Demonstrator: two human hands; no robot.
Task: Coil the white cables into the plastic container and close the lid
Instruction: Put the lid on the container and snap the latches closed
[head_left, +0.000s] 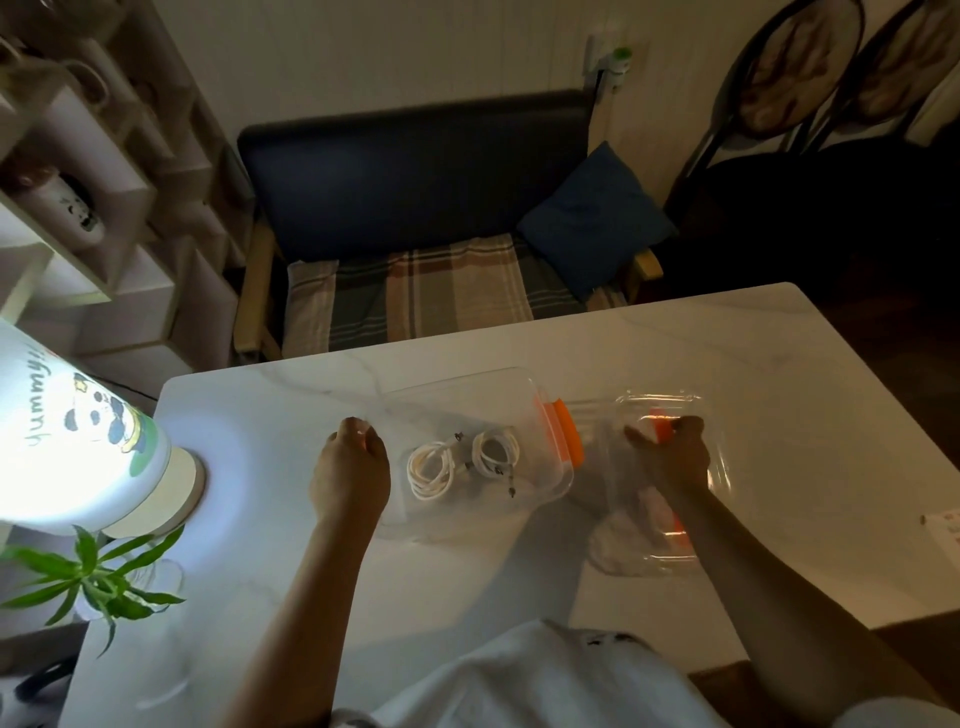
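A clear plastic container (519, 400) with an orange clip (563, 434) on its right side stands open on the white table. Two coiled white cables (431, 470) lie inside it, side by side. My left hand (350, 470) rests against the container's left wall, fingers curled. To the right lies the clear lid (711, 467) with orange clips. My right hand (672, 454) lies on the lid, thumb and fingers gripping it near its far orange clip.
A lit lamp with a panda print (78, 447) stands at the table's left edge, with a small green plant (98, 571) in front of it. A bench with a plaid cushion (415, 291) sits behind the table. A paper slip (943, 525) lies at the right edge.
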